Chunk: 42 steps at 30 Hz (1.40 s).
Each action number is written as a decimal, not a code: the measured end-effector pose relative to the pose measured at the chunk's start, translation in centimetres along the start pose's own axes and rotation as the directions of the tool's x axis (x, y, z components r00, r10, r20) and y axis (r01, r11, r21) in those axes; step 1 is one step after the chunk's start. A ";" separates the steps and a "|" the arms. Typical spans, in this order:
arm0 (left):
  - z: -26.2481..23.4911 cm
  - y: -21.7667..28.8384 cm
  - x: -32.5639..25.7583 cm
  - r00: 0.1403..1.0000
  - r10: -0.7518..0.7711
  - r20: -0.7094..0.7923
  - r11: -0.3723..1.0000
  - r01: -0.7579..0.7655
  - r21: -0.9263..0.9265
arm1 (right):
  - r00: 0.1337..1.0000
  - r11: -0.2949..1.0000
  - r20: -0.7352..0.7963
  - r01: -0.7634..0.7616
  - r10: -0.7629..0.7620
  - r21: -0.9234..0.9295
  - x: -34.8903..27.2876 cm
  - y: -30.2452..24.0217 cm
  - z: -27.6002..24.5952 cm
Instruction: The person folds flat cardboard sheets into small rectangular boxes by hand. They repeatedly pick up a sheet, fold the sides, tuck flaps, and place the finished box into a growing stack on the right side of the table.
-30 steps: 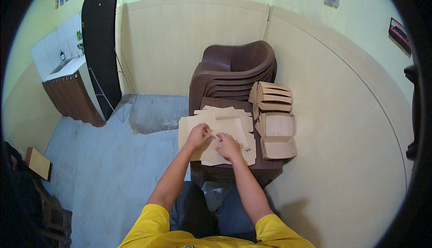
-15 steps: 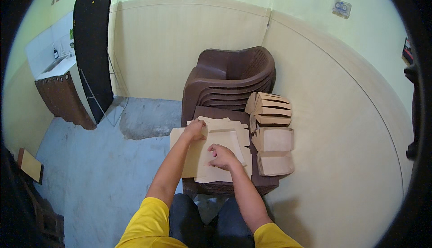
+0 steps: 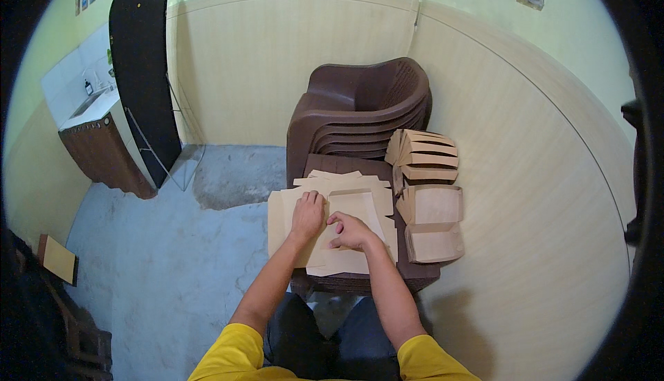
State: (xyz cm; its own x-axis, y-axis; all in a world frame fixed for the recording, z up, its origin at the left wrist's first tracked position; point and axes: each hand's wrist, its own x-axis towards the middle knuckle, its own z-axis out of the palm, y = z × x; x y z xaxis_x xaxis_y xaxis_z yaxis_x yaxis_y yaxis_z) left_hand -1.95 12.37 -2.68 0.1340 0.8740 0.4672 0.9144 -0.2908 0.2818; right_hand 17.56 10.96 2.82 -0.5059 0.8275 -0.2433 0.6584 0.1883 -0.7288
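Note:
Flat brown cardboard box blanks (image 3: 282,225) lie in a pile on the seat of a stack of brown plastic chairs. The top blank (image 3: 356,202) has a rectangular middle panel with creased edges, partly raised along its far and right sides. My left hand (image 3: 309,213) rests on the blank left of that panel, its fingers stretched forward and pressing the cardboard. Over the panel, my right hand (image 3: 351,232) is bent inward, with thumb and fingers apart and nothing visible between them. Its fingertips are close to the left crease; I cannot tell whether they touch it.
Folded cardboard boxes (image 3: 432,152) are nested on the right of the chairs (image 3: 366,114), with more box pieces (image 3: 437,204) nearer me. The wall rises close on the right. At the left stand an ironing board (image 3: 142,69) and a sink counter (image 3: 104,107).
My left hand has slid from the far left part of the blank toward me and to the right, and now lies flatter. My right hand stays over the panel. The view has shifted slightly.

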 end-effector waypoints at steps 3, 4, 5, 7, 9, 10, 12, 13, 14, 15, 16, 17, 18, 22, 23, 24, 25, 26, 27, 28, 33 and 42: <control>0.8 0.0 0.2 0.992 -0.082 -0.092 0.995 0.077 -0.055 | 1.000 1.000 -0.010 0.020 -0.020 0.001 -0.1 0.2 0.2; 0.9 -0.4 0.4 0.986 -0.146 -0.085 0.976 0.129 -0.177 | 1.000 1.000 -0.007 0.010 -0.010 -0.010 -0.1 0.2 0.3; 0.9 -1.1 0.9 0.976 -0.209 -0.057 0.938 0.183 -0.296 | 1.000 1.000 -0.002 0.019 -0.019 0.015 -0.1 0.3 0.3; 0.7 -2.6 1.9 0.964 -0.259 0.068 0.878 0.264 -0.401 | 1.000 0.999 0.017 -0.006 0.005 0.044 -0.1 0.4 0.3; 0.5 -4.0 3.2 0.939 -0.242 0.245 0.866 0.323 -0.382 | 1.000 0.999 0.011 0.018 -0.018 0.044 -0.1 0.4 0.3; 0.5 -4.6 4.0 0.921 -0.276 0.276 0.802 0.379 -0.461 | 1.000 1.000 0.008 0.016 -0.016 0.024 -0.1 0.4 0.3; 0.7 -5.3 4.7 0.928 -0.286 0.238 0.826 0.364 -0.430 | 1.000 0.999 0.000 0.022 -0.022 0.030 -0.2 0.3 0.3; 0.8 -5.5 4.9 0.918 -0.311 0.245 0.829 0.388 -0.402 | 1.000 1.000 -0.003 0.011 -0.011 0.011 -0.3 0.2 0.3; 0.9 -5.6 5.1 0.938 -0.284 0.199 0.861 0.341 -0.378 | 1.000 1.000 -0.008 0.021 -0.021 0.019 -0.3 0.2 0.3; 1.0 -5.6 5.3 0.947 -0.272 0.174 0.884 0.317 -0.344 | 1.000 1.000 -0.013 0.023 -0.023 0.013 -0.3 0.2 0.3; 1.0 -5.6 5.3 0.943 -0.276 0.184 0.902 0.321 -0.290 | 1.000 1.000 -0.017 0.022 -0.022 -0.004 -0.3 0.2 0.3; 1.1 -5.6 5.3 0.953 -0.246 0.175 0.906 0.291 -0.307 | 1.000 1.000 -0.014 0.027 -0.027 0.007 -0.3 0.3 0.4; 1.1 -5.6 5.3 0.951 -0.235 0.200 0.908 0.288 -0.306 | 0.999 1.000 -0.010 0.030 -0.030 0.005 -0.3 0.3 0.3; 0.8 -5.3 5.2 0.923 -0.258 0.286 0.842 0.360 -0.402 | 0.999 0.999 -0.009 0.033 -0.034 -0.005 -0.1 0.5 0.4; 0.7 -5.1 5.1 0.935 -0.247 0.254 0.857 0.333 -0.393 | 0.999 0.999 -0.012 0.046 -0.046 0.005 -0.1 0.6 0.3; 0.6 -4.9 5.1 0.936 -0.252 0.246 0.866 0.332 -0.375 | 0.999 0.999 -0.015 0.051 -0.051 0.005 -0.1 0.6 0.3; 0.5 -4.7 5.0 0.927 -0.271 0.259 0.868 0.352 -0.350 | 0.999 0.999 -0.012 0.038 -0.038 -0.010 -0.1 0.6 0.3; 0.4 -4.4 4.9 0.946 -0.240 0.219 0.880 0.307 -0.363 | 0.998 0.998 -0.017 0.060 -0.060 -0.001 -0.1 0.6 0.3; 0.2 -4.2 4.7 0.954 -0.222 0.201 0.885 0.284 -0.368 | 0.998 0.998 -0.015 0.065 -0.066 -0.007 -0.1 0.6 0.3; 0.0 -3.9 4.5 0.954 -0.222 0.200 0.889 0.282 -0.360 | 0.998 0.997 -0.019 0.066 -0.066 -0.027 -0.2 0.6 0.3; -0.8 -2.6 2.8 0.993 -0.068 0.092 0.972 0.086 -0.218 | 0.999 0.999 -0.015 0.033 -0.033 0.034 -0.2 0.5 0.3; -2.5 -1.1 0.4 0.989 0.130 0.071 0.985 -0.121 -0.124 | 0.999 0.999 -0.004 0.045 -0.045 0.012 -0.2 0.7 0.3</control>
State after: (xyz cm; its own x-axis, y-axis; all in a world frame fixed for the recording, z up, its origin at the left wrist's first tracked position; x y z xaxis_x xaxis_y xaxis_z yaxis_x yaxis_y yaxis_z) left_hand -3.90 12.05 -0.72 0.2788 0.8542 0.4389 0.8370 -0.4402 0.3251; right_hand 17.91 10.81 2.20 -0.5328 0.8204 -0.2078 0.6280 0.2187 -0.7468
